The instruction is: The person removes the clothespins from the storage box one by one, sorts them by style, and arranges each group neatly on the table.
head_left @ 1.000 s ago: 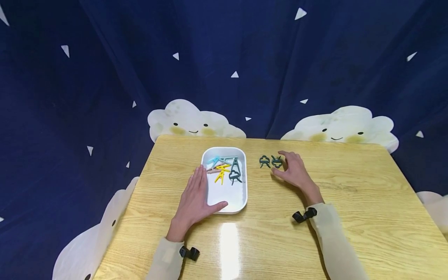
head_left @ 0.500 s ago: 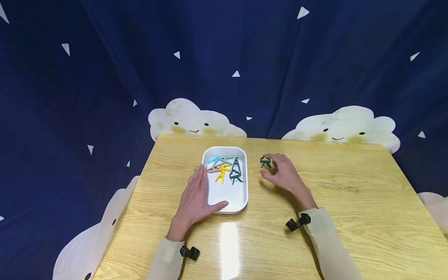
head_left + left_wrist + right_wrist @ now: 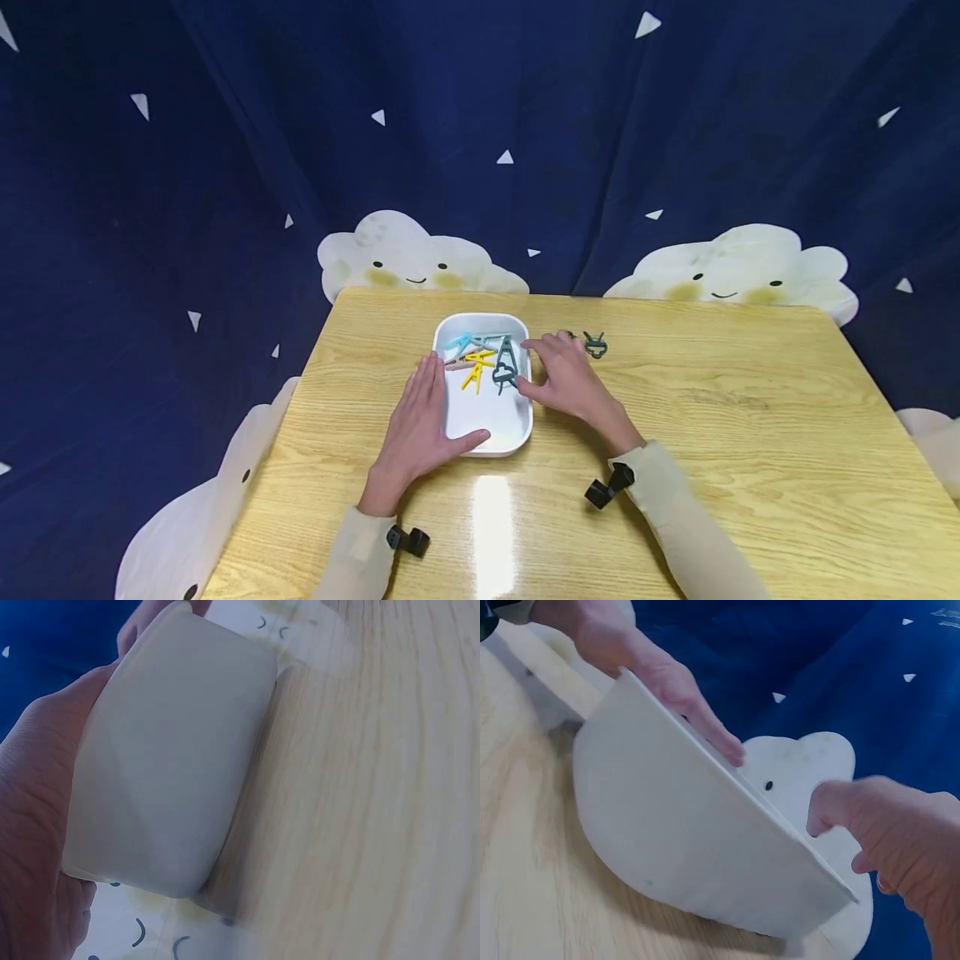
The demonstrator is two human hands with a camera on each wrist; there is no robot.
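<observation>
A white plastic tray (image 3: 487, 429) holds plastic clips: yellow clips (image 3: 477, 362), a light blue clip (image 3: 460, 342), a pinkish one and dark green clips (image 3: 506, 362). My left hand (image 3: 416, 425) lies along its left side, fingers straight at the rim and thumb stretched over the near corner. Over the tray's right rim hovers my right hand (image 3: 566, 379), thumb and forefinger spread apart with nothing seen between them. Just beyond that hand, a dark green clip (image 3: 596, 345) lies on the table; a second beside it is mostly hidden behind the fingers.
The wooden table (image 3: 750, 433) extends to both sides and in front. Behind it hangs a dark blue curtain (image 3: 450, 125) printed with white triangles and smiling clouds. A small black camera (image 3: 610, 486) sits on the right wrist, another black camera (image 3: 408, 542) on the left.
My right hand has moved left, from the two dark green clips on the table across to the tray's right rim. The left hand and the tray stay put.
</observation>
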